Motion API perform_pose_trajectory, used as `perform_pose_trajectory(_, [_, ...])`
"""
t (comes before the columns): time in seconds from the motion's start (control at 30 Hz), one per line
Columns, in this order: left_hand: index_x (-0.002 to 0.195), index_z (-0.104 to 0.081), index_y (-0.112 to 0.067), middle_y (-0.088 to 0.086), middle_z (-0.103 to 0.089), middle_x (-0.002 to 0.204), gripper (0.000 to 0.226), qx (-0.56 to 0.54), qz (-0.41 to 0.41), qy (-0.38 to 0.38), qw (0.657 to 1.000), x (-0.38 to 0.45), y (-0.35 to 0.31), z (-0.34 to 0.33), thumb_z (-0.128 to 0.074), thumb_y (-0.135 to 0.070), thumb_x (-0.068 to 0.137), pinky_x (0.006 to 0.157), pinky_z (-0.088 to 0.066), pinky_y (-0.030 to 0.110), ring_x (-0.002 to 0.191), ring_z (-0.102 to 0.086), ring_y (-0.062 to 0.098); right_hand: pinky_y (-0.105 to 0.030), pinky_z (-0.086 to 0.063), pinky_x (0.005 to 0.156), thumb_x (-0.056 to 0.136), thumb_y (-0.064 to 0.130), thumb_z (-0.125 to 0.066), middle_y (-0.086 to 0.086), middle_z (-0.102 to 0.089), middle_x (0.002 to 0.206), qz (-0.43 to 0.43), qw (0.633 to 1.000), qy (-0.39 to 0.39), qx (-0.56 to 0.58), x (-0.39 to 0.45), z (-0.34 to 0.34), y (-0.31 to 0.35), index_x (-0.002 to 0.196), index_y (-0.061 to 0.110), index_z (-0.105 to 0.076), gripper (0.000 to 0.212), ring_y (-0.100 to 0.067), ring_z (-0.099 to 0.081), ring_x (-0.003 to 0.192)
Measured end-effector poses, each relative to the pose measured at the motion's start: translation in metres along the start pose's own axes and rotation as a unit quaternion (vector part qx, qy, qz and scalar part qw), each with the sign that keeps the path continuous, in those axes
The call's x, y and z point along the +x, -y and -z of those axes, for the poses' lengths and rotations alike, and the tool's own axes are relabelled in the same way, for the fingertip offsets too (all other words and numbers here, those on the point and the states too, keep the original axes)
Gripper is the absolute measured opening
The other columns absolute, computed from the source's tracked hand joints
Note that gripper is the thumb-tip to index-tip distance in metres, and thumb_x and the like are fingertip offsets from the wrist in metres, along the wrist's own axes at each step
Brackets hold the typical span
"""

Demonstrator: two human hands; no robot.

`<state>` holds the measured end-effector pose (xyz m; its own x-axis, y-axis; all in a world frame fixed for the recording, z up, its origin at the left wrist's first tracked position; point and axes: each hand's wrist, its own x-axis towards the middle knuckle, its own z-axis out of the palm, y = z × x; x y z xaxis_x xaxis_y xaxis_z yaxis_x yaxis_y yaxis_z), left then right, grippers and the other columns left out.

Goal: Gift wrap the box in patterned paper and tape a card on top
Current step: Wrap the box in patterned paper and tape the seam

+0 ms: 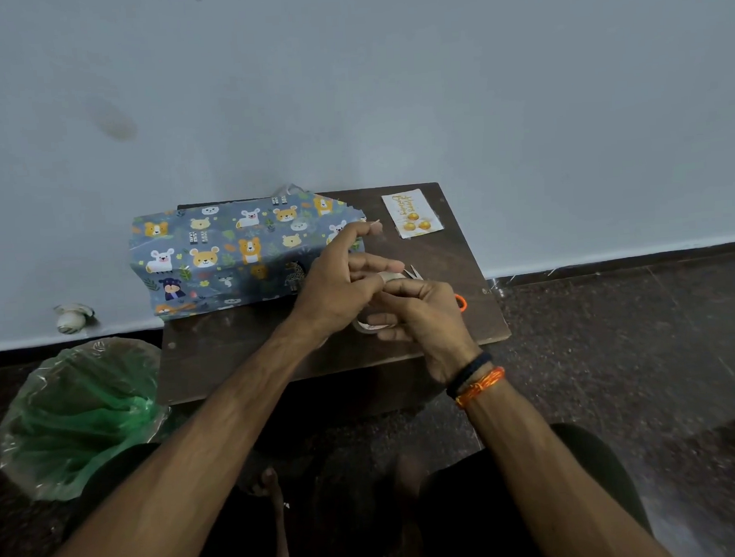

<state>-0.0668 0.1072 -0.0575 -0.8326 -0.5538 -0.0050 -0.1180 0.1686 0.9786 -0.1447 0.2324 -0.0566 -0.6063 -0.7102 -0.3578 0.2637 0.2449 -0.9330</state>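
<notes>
The box wrapped in blue animal-patterned paper (231, 254) lies on the left half of a low dark wooden table (241, 346), with its paper loose and jagged at the right end. A white card with gold print (412, 214) lies flat at the far right corner. My left hand (336, 289) is just right of the box and pinches the end of a tan tape strip (389, 276). My right hand (424, 313) touches it and curls around a tape roll (371, 326). Scissors (413, 271) with an orange handle poke out from behind my right hand; whether they are held is unclear.
A bin lined with a green plastic bag (81, 416) stands on the floor left of the table. A small white object (73, 318) sits by the wall's skirting. The wall runs directly behind the table. Dark floor lies to the right.
</notes>
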Motion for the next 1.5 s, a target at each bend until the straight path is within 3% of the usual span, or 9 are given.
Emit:
perform_pose_trajectory(0.2, [0.143, -0.045, -0.022, -0.002, -0.079, 0.098, 0.063, -0.025, 0.01, -0.036, 0.999, 0.001, 0.0, -0.004, -0.07, 0.001, 0.09, 0.091, -0.06, 0.04, 0.094, -0.075, 0.011, -0.022, -0.052, 0.051, 0.092, 0.016, -0.073, -0.011, -0.078, 0.084, 0.056, 0.993, -0.072, -0.07, 0.006, -0.002, -0.008, 0.092, 0.008, -0.08, 0.011, -0.02, -0.074, 0.073])
perform_pose_trajectory(0.37, [0.141, -0.048, -0.019, -0.003, -0.079, 0.094, 0.063, -0.018, -0.007, -0.077, 0.997, 0.0, -0.002, -0.009, -0.077, -0.004, 0.087, 0.083, -0.06, 0.028, 0.09, -0.074, 0.005, -0.043, -0.064, 0.071, 0.09, 0.01, -0.073, -0.011, -0.074, 0.072, 0.08, 0.99, -0.098, -0.07, 0.009, -0.003, -0.013, 0.078, 0.009, -0.078, 0.013, -0.021, -0.073, 0.07])
perform_pose_trajectory(0.6, [0.14, -0.054, -0.015, -0.026, -0.068, 0.084, 0.063, 0.107, -0.076, -0.159, 0.979, -0.004, -0.006, -0.019, -0.082, -0.014, 0.084, 0.074, -0.036, -0.007, 0.077, -0.056, -0.029, -0.052, -0.063, 0.078, 0.092, 0.015, -0.071, -0.011, -0.074, 0.071, 0.091, 0.986, -0.114, -0.075, 0.011, -0.004, -0.016, 0.075, 0.007, -0.075, 0.019, -0.03, -0.076, 0.075])
perform_pose_trajectory(0.77, [0.135, -0.056, -0.016, -0.032, -0.063, 0.077, 0.059, 0.086, -0.058, -0.199, 0.974, -0.003, -0.004, -0.022, -0.083, -0.017, 0.083, 0.085, -0.045, 0.002, 0.08, -0.061, -0.024, -0.047, -0.064, 0.078, 0.091, 0.015, -0.074, -0.007, -0.074, 0.069, 0.084, 0.987, -0.124, -0.062, 0.008, -0.003, -0.011, 0.077, 0.006, -0.074, 0.017, -0.023, -0.075, 0.071])
perform_pose_trajectory(0.87, [0.13, -0.056, -0.017, -0.015, -0.075, 0.082, 0.055, 0.006, -0.002, -0.196, 0.981, -0.001, -0.006, -0.019, -0.084, -0.018, 0.082, 0.082, -0.056, 0.02, 0.082, -0.072, -0.005, -0.037, -0.063, 0.074, 0.089, 0.013, -0.077, -0.006, -0.073, 0.069, 0.085, 0.988, -0.117, -0.045, 0.007, 0.001, -0.006, 0.078, 0.004, -0.072, 0.015, -0.016, -0.073, 0.068])
perform_pose_trajectory(1.0, [0.126, -0.058, -0.012, -0.003, -0.078, 0.082, 0.052, -0.09, 0.062, -0.167, 0.98, 0.001, -0.008, -0.012, -0.084, -0.011, 0.08, 0.069, -0.057, 0.019, 0.078, -0.076, 0.01, -0.027, -0.053, 0.063, 0.091, 0.012, -0.074, -0.006, -0.072, 0.073, 0.095, 0.991, -0.081, -0.051, 0.006, 0.003, -0.005, 0.085, 0.001, -0.072, 0.013, -0.014, -0.066, 0.067])
perform_pose_trajectory(1.17, [0.126, -0.058, -0.014, -0.006, -0.078, 0.081, 0.052, -0.096, 0.059, -0.151, 0.982, 0.0, -0.01, -0.011, -0.084, -0.011, 0.081, 0.066, -0.059, 0.019, 0.079, -0.076, 0.008, -0.019, -0.043, 0.045, 0.097, 0.009, -0.067, 0.008, -0.064, 0.058, 0.073, 0.996, -0.042, -0.025, 0.002, 0.007, -0.001, 0.091, 0.004, -0.065, 0.008, -0.007, -0.055, 0.05])
perform_pose_trajectory(1.33, [0.127, -0.058, -0.014, -0.001, -0.079, 0.091, 0.054, -0.103, 0.055, -0.151, 0.982, -0.001, -0.008, -0.011, -0.085, -0.014, 0.08, 0.066, -0.058, 0.019, 0.083, -0.076, 0.009, -0.027, -0.062, 0.066, 0.1, 0.002, -0.058, -0.017, -0.075, 0.094, 0.035, 0.997, 0.003, 0.061, -0.002, 0.006, 0.007, 0.103, 0.0, -0.063, 0.006, -0.023, -0.074, 0.076])
perform_pose_trajectory(1.5, [0.13, -0.058, -0.014, -0.002, -0.078, 0.093, 0.049, -0.116, 0.065, -0.139, 0.981, 0.0, -0.009, -0.012, -0.08, -0.015, 0.086, 0.075, -0.061, 0.025, 0.083, -0.076, 0.01, -0.03, -0.061, 0.063, 0.1, 0.02, -0.06, -0.02, -0.075, 0.091, -0.015, 0.993, -0.034, 0.116, -0.001, 0.006, 0.012, 0.107, -0.001, -0.068, 0.023, -0.028, -0.074, 0.073])
